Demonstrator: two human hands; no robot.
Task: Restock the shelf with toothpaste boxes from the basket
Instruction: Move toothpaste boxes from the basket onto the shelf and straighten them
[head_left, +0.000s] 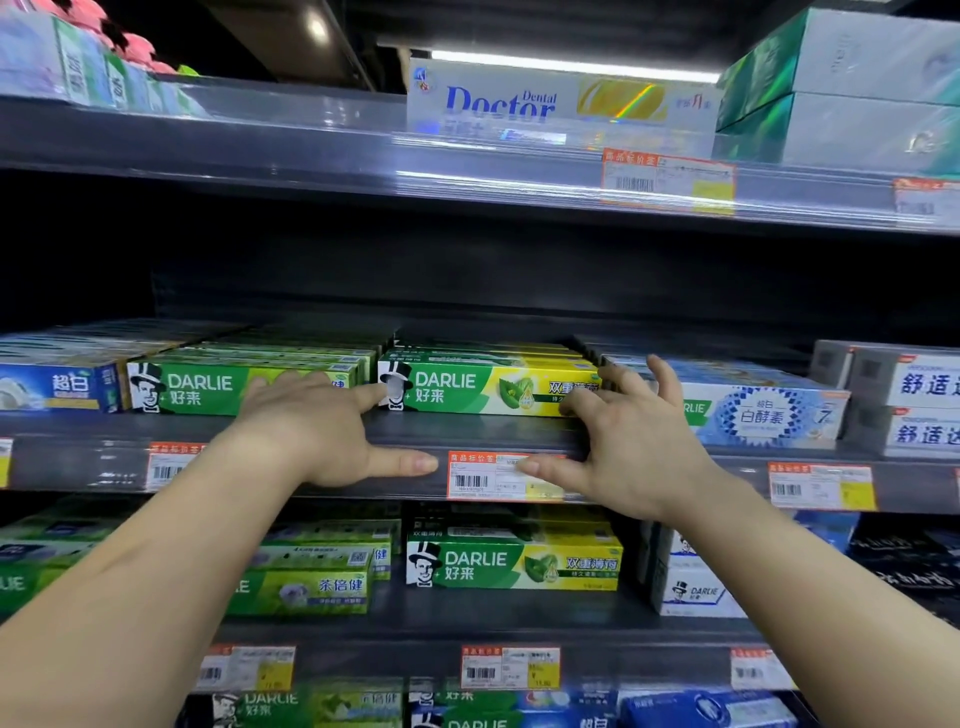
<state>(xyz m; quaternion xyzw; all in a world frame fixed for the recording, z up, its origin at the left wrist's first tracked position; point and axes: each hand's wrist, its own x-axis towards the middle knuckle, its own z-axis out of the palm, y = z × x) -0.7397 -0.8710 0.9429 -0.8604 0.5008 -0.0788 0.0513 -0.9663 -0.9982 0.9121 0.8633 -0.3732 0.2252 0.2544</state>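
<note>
Both hands are spread and hold nothing: the left hand (317, 431) and right hand (623, 441) flank the green-and-yellow toothpaste box (493, 389) at the shelf (467, 431) front, fingertips at its ends. That row looks filled; the basket is out of view, so what remains is unclear.

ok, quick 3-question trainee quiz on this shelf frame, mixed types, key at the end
1. True or false: the left hand grips a box.
2. Which box sits between the hands? A) green-yellow Darlie box B) blue-white box C) Dental Doctor box
3. Fill in: the right hand has its thumb over the orange ____.

Key: 1 false; 2 A; 3 price tag
</note>
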